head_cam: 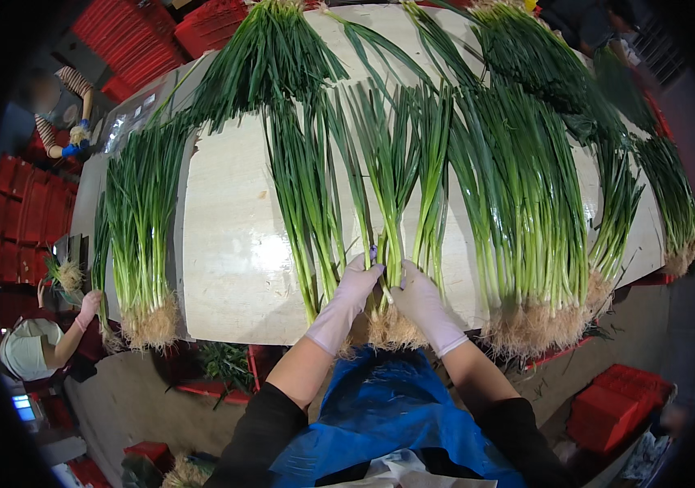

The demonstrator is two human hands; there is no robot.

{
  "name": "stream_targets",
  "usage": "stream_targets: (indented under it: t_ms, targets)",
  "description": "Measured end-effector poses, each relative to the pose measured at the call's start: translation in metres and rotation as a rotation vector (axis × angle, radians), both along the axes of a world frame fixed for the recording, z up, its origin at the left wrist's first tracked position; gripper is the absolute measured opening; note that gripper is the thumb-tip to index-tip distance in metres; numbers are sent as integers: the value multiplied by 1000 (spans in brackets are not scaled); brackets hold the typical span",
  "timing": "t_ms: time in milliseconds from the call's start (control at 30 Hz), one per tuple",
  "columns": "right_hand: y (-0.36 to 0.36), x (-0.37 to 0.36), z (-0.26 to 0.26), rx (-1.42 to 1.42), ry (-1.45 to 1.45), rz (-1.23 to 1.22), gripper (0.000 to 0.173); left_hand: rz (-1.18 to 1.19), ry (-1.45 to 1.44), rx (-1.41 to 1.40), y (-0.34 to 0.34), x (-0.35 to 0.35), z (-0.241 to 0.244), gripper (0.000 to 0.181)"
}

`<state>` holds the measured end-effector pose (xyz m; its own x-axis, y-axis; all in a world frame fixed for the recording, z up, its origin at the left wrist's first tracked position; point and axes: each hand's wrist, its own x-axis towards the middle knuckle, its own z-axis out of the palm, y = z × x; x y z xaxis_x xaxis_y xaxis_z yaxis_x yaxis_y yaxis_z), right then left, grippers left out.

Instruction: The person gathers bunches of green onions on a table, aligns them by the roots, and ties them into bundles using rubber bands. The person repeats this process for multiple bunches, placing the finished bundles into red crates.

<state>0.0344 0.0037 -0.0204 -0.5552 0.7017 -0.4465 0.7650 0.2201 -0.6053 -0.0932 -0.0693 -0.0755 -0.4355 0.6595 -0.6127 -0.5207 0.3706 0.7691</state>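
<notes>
My left hand (355, 288), in a pale thin glove, pinches the lower stalks of some scallions (389, 201) at the table's near edge. A small purple spot (373, 251) shows by its fingertips; I cannot tell what it is. Close on the right, my gloved right hand (417, 294) grips stalks of the same small bunch just above the roots (391, 328). Its fingers are partly hidden behind the stalks. Loose scallions (304, 213) lie left of my hands, and others (433, 201) just to the right, leaves pointing away from me.
A large scallion pile (530, 213) lies right on the pale wooden table (231, 244), another (143, 232) left. More bunches (268, 55) cover the far side. Two co-workers (76, 137) (48, 344) are at the left. Red crates (619, 405) stand behind me at right.
</notes>
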Motion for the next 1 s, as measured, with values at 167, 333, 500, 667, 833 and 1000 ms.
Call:
stream_targets:
  t_ms: [167,333,500,667,833,1000]
  targets:
    - [26,18,-15,-789,259,-260,33,13,-102,45,-7,-8,-4,27]
    - [3,24,7,-756,437,-237,28,-85,25,32,-9,6,43,28]
    - [-39,25,24,-288,335,-127,28,89,375,225,-23,8,20,33]
    - [-54,18,18,-227,359,3,28,187,-383,301,-30,4,39,36]
    - [-44,20,15,-229,433,-43,35,220,-480,281,-39,-14,45,37]
    - [-35,-6,-12,65,159,-74,42,349,-547,188,-39,-12,39,33]
